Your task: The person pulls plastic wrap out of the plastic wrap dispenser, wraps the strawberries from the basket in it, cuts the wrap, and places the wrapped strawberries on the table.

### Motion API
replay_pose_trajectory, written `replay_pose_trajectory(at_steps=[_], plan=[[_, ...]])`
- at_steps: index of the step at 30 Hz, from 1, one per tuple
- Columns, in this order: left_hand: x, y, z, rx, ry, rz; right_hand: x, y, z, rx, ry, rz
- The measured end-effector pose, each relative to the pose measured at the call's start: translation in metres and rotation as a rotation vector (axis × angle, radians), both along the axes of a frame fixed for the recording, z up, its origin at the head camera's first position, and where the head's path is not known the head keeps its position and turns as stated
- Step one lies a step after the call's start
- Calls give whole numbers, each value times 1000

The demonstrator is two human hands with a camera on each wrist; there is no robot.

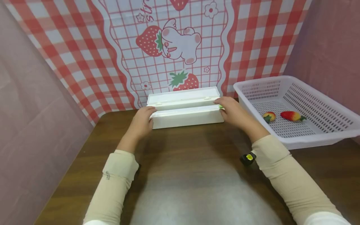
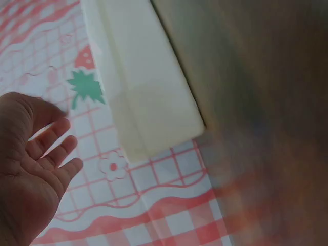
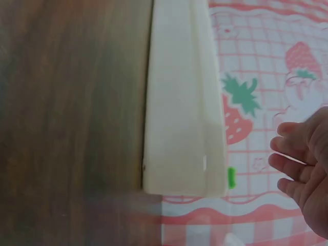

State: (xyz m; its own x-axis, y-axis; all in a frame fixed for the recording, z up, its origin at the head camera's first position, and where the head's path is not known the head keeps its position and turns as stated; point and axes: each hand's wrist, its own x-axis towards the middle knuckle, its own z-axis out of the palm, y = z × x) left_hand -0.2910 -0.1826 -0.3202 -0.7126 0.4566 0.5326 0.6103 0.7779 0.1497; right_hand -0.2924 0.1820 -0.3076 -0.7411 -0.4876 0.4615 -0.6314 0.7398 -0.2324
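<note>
A long white plastic box (image 1: 187, 118) lies across the back of the brown table (image 1: 191, 168), its hinged lid (image 1: 182, 96) raised behind it. My left hand (image 1: 143, 120) is at the box's left end and my right hand (image 1: 232, 111) at its right end, beside a small green tab (image 1: 221, 107). In the left wrist view the left hand (image 2: 31, 174) has loose fingers, with a gap to the box (image 2: 148, 87). The right wrist view shows the right hand (image 3: 307, 164) likewise loose and apart from the box (image 3: 179, 113) and its green tab (image 3: 230, 177).
A white perforated basket (image 1: 309, 142) stands at the right with two toy strawberries (image 1: 269, 116) (image 1: 292, 116) inside. A red checked strawberry-print cloth (image 1: 180, 47) hangs behind the box. Pink walls close in both sides. A black and yellow device (image 1: 247, 158) sits at my right wrist.
</note>
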Motion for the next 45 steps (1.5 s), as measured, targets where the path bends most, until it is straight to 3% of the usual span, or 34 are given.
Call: replay_pose_trajectory(at_steps=[3, 9, 12, 23, 37, 45], plan=[[-19, -4, 2, -14, -23, 16, -16, -4, 1, 28, -7, -21], [-48, -4, 1, -44, -216, 93, -43, -10, -1, 148, -191, -112], [-56, -5, 0, -57, -287, 125, -50, -11, -1, 194, -220, -117], [-61, -5, 3, -61, -299, 172, -60, -13, 6, 242, -259, -108], [-61, -2, 3, -3, -212, 295, -72, -10, 2, 169, -192, -101], [-64, -6, 4, -1, -223, 330, -79, -14, 3, 197, -139, -144]])
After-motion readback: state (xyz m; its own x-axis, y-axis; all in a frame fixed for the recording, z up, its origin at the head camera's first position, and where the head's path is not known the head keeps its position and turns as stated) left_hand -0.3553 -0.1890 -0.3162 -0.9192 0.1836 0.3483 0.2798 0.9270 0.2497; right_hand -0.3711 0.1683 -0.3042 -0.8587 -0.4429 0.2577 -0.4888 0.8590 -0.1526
